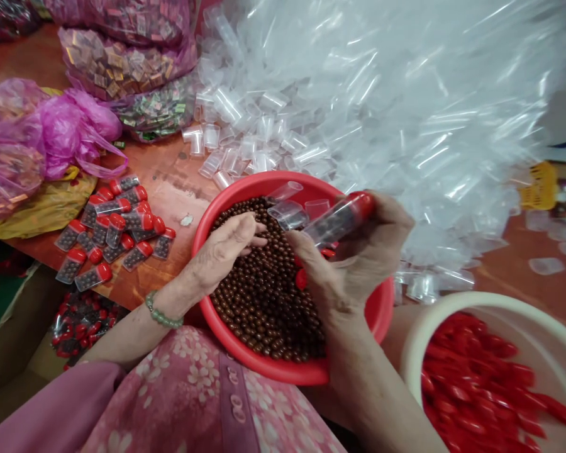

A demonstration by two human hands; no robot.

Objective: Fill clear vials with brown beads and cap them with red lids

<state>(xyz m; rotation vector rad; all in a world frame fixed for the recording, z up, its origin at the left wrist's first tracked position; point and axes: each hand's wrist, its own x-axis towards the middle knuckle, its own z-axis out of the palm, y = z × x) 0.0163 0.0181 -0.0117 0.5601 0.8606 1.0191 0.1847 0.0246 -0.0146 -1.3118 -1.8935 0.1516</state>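
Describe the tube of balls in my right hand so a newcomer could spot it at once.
Find the big red basin of brown balls. Over its right side, your right hand grips a red-ended clear tube with dark balls inside. Unlike the empty-looking tubes left of it, it holds balls; unlike the red-capped ones lying on the table at left, it is held up.

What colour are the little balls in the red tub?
Dark brown balls, best seen in the head view.
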